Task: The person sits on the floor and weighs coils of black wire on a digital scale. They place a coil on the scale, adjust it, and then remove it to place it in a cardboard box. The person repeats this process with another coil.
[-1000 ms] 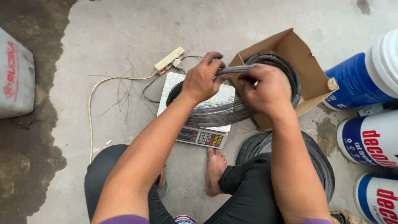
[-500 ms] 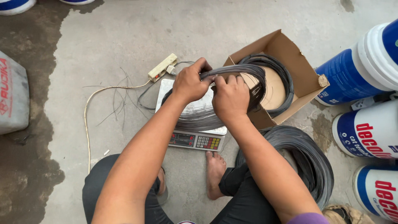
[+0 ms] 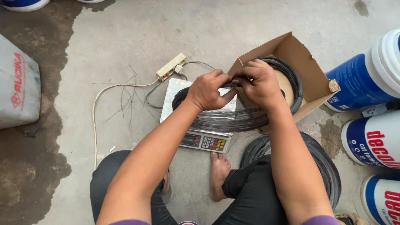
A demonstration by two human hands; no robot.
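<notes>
I see both sets of fingers pinched narrow on a strand of dark wire: my left hand [image 3: 207,91] and right hand [image 3: 259,82] meet knuckle to knuckle above the scale's far edge. The wire coil [image 3: 227,118] they work on lies on the digital scale [image 3: 200,139], its 3 o'clock side reaching the open cardboard box [image 3: 287,58], where another coil sits. I judge the springy strand could slip free and whip loose, unravelling turns. The coil overhangs the pan, so a tug toward 3 o'clock might drag it off. A third coil [image 3: 321,166] lies at 5 o'clock.
</notes>
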